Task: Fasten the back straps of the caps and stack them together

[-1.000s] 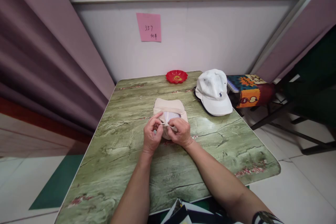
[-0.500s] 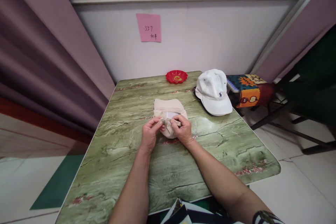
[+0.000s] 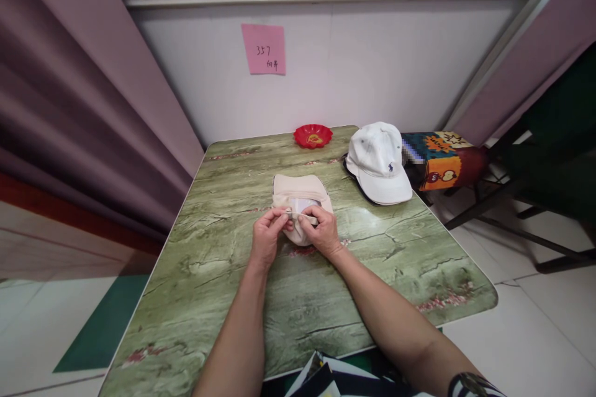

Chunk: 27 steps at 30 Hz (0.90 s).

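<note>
A beige cap lies on the table, its brim pointing away from me and its back opening toward me. Across that opening runs a narrow strap. My left hand pinches the strap's left part between thumb and fingertips, near what looks like a small buckle. On the other side, my right hand pinches the strap with thumb and index finger. The fingertips of both hands are close together, and they cover part of the strap. Further right sits a white cap with a small dark logo, on top of a dark one.
The green wood-patterned table has a red scalloped dish near its far edge. A pink note is stuck on the white wall behind. Right of the table stands a colourful patterned box or stool. Purple curtains hang on both sides.
My right hand has shifted very slightly left along the strap, its thumb closer to my left fingertips. The caps and the dish stay where they were.
</note>
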Available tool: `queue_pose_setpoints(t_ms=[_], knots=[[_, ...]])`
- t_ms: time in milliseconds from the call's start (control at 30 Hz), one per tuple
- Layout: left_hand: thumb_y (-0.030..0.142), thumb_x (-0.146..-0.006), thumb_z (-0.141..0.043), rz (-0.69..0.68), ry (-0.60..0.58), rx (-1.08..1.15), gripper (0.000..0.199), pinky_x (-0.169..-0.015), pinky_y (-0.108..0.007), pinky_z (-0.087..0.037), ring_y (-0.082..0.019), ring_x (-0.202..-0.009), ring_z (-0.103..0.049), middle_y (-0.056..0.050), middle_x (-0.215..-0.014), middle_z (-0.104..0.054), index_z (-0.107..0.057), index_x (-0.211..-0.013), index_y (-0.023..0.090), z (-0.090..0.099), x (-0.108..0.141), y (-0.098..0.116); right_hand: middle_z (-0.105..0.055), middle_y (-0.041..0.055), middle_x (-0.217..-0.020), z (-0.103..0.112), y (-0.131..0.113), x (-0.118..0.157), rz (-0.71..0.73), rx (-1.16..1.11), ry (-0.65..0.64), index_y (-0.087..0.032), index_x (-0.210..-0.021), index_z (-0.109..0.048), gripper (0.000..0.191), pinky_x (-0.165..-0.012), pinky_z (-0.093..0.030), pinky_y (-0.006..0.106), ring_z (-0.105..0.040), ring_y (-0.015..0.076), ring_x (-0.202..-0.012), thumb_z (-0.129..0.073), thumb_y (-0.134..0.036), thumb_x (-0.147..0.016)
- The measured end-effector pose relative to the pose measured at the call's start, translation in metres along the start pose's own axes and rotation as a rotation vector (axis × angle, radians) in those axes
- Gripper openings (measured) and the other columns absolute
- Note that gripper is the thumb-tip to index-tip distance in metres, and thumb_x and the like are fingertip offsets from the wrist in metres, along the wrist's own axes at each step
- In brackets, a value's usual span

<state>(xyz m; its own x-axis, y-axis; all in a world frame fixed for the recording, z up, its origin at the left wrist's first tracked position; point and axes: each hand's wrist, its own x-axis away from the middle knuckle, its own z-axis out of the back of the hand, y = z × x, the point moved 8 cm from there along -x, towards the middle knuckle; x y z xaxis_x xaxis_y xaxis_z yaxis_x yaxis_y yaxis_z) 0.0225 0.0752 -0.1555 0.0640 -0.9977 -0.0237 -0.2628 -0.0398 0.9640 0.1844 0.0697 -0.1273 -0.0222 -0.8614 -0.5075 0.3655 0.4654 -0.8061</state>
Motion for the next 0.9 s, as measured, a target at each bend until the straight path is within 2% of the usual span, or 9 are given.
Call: queue_pose_setpoints(t_ms=[133, 233, 367, 600, 700, 800, 900], knots=[[0.032, -0.076, -0.076, -0.063, -0.013, -0.085, 0.018, -0.068, -0.025, -0.053, -0.009, -0.065, -0.063, -0.007, -0.112, -0.069, -0.071, -0.082, 0.015, -0.002, 0.001, 0.006, -0.066, -0.0003, -0.07, -0.001, 0.0, -0.001, -0.002, -0.005, -0.016, -0.02, -0.075, -0.065, 0.016, -0.062, -0.044, 0.024, -0.058, 0.0135, -0.063, -0.059, -0.032, -0.084], [0.032, -0.078, -0.074, -0.132, -0.017, -0.159, 0.018, -0.067, -0.025, -0.053, -0.009, -0.064, -0.062, -0.008, -0.118, -0.066, -0.069, -0.08, 0.015, -0.004, 0.002, 0.013, -0.066, -0.0004, -0.069, -0.003, 0.001, -0.001, 0.0, -0.019, -0.039, -0.02, -0.074, -0.064, 0.016, -0.063, -0.043, 0.024, -0.058, 0.0135, -0.063, -0.059, -0.032, -0.084], [0.033, -0.078, -0.074, -0.166, -0.018, -0.181, 0.018, -0.066, -0.026, -0.054, -0.01, -0.066, -0.062, -0.008, -0.118, -0.065, -0.068, -0.08, 0.016, -0.005, 0.002, 0.015, -0.065, -0.0004, -0.069, -0.005, 0.003, -0.001, -0.009, -0.042, -0.06, -0.02, -0.074, -0.064, 0.016, -0.063, -0.043, 0.024, -0.058, 0.0137, -0.063, -0.059, -0.032, -0.084], [0.03, -0.071, -0.08, -0.125, -0.028, -0.118, 0.026, -0.069, -0.028, -0.056, -0.012, -0.07, -0.065, -0.006, -0.107, -0.068, -0.067, -0.09, 0.017, -0.005, -0.001, 0.008, -0.064, -0.001, -0.068, -0.004, 0.007, -0.001, -0.016, -0.068, -0.041, -0.02, -0.075, -0.065, 0.016, -0.063, -0.043, 0.024, -0.057, 0.0133, -0.062, -0.059, -0.032, -0.083], [0.031, -0.07, -0.08, -0.149, -0.034, -0.16, 0.025, -0.069, -0.029, -0.057, -0.014, -0.077, -0.066, -0.007, -0.106, -0.065, -0.069, -0.087, 0.016, -0.005, -0.002, 0.009, -0.064, -0.0011, -0.068, -0.004, 0.007, -0.001, -0.006, -0.068, -0.032, -0.02, -0.074, -0.065, 0.016, -0.062, -0.043, 0.024, -0.057, 0.0131, -0.062, -0.061, -0.032, -0.083], [0.031, -0.073, -0.077, -0.259, -0.008, -0.304, 0.018, -0.067, -0.027, -0.056, -0.018, -0.089, -0.065, -0.009, -0.11, -0.062, -0.069, -0.081, 0.016, -0.004, 0.001, 0.019, -0.064, -0.0011, -0.068, -0.004, 0.005, -0.001, 0.0, -0.073, -0.041, -0.02, -0.074, -0.065, 0.016, -0.062, -0.043, 0.024, -0.058, 0.0131, -0.061, -0.061, -0.032, -0.084], [0.029, -0.077, -0.074, -0.443, 0.071, -0.58, 0.012, -0.062, -0.025, -0.051, -0.017, -0.087, -0.062, -0.009, -0.114, -0.06, -0.071, -0.081, 0.018, -0.006, 0.01, 0.038, -0.065, -0.0006, -0.069, -0.004, 0.003, -0.001, 0.009, -0.082, -0.047, -0.02, -0.075, -0.065, 0.016, -0.063, -0.044, 0.025, -0.059, 0.0136, -0.063, -0.061, -0.032, -0.085]])
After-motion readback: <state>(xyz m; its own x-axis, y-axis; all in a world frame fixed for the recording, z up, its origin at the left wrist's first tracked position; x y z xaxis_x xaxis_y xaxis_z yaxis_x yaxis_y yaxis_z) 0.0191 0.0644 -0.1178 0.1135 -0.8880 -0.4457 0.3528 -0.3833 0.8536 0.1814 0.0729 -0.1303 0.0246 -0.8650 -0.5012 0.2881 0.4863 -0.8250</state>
